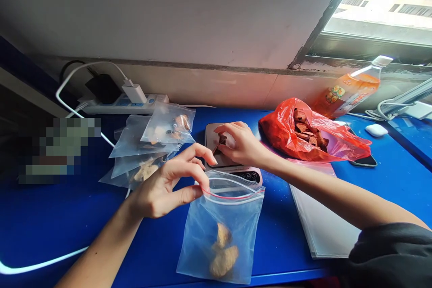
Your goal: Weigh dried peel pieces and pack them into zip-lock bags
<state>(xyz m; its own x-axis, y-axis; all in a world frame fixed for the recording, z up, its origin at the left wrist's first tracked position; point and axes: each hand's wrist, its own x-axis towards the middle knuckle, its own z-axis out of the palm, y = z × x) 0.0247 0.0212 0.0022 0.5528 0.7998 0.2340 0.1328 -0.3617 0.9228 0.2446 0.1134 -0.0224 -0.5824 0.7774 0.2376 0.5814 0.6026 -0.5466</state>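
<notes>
The right grip (238, 142) has a dark brown curled piece (221, 140) pinched between thumb and fingers, right over the plate of the kitchen scale (212, 131); from here I can't tell whether the piece touches the plate. On the near side of the scale, the left grip (178, 180) presses thumb and forefinger together on the left edge of a clear zip bag's mouth (232, 195), which gapes a little towards the scale, just below the curled piece. Two lumpy tan chunks (224, 261) sit in the bottom of that bag. To the right of the scale, a red plastic bag (280, 128) lies open on the blue surface (270, 243), showing more brown curled pieces (305, 130) inside. Beyond the left grip, several filled zip bags (135, 137) overlap one another, in front of a white power strip (157, 101). An orange drink bottle (349, 90) leans behind the red bag.
</notes>
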